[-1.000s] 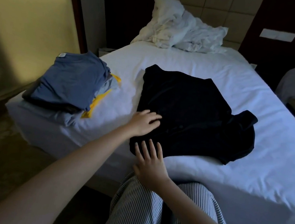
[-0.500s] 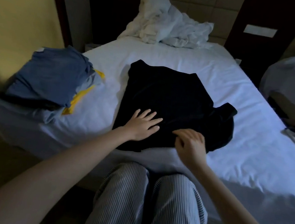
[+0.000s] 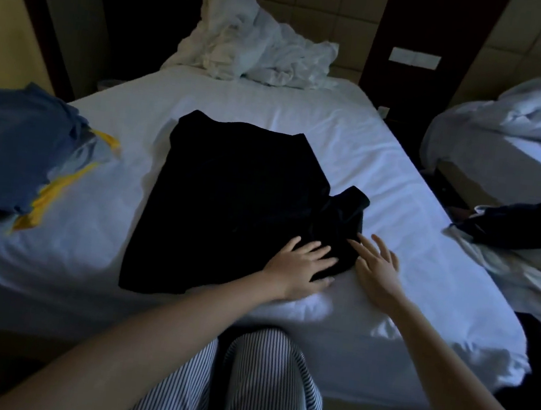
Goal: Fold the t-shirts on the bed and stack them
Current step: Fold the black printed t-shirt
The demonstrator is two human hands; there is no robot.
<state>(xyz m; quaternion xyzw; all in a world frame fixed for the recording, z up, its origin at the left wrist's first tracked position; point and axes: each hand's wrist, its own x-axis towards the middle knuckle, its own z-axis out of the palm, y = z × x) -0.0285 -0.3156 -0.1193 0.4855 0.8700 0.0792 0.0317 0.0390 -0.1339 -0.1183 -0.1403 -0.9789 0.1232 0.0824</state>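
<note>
black t-shirt (image 3: 236, 197) spread mid-frame on the white bed (image 3: 306, 114), left hand (image 3: 303, 264) flat on its lower right corner, fingers straight, right hand (image 3: 377, 267) beside it (fingers spread, holding nothing), folded stack (image 3: 16, 149) at far left

The t-shirt (image 3: 230, 193) lies on the middle of the bed (image 3: 307, 108) before me. My left hand (image 3: 302, 265) rests flat on its near right corner, my right hand (image 3: 376, 267) just beside. A stack of folded shirts (image 3: 9, 148) sits at the bed's left edge, crumpled bedding (image 3: 256, 51) behind, a second bed (image 3: 537, 161) to the right.
</note>
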